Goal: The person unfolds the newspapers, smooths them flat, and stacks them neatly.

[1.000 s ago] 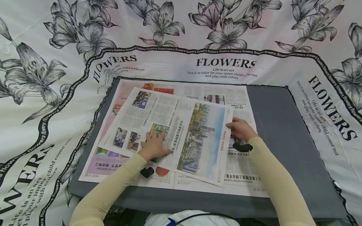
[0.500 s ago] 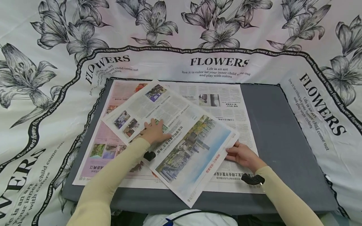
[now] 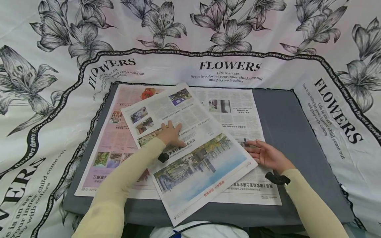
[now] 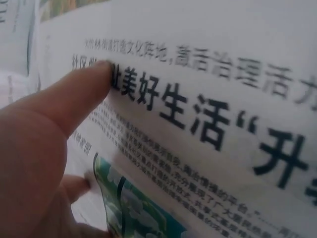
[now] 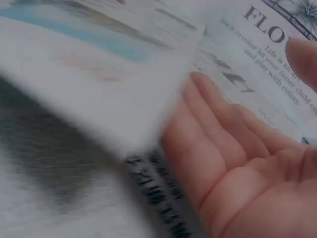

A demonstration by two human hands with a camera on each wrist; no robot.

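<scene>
A newspaper sheet (image 3: 232,160) with a city-skyline photo lies slanted over a larger spread newspaper (image 3: 245,124). My left hand (image 3: 171,135) rests on its middle with fingers spread; in the left wrist view, the thumb (image 4: 74,99) touches the page beside a bold headline. At the sheet's right corner is my right hand (image 3: 269,155), palm turned up and fingers fairly straight. From the right wrist view, the thumb (image 5: 304,64) stands away from the paper and the fingers (image 5: 193,139) lie at the blurred, raised corner. The lower corner of the sheet overhangs the near table edge.
Both newspapers lie on a grey table (image 3: 285,119), whose bare strip runs along the right side. White cloth printed with flowers and lettering (image 3: 230,66) surrounds the table at the back and sides. Black straps (image 3: 276,178) are worn on the wrists.
The upper newspaper has turned clockwise, its skyline end swinging toward the near edge. My right hand, which pinched its right edge, has moved nearer and loosened. My left hand has shifted slightly right.
</scene>
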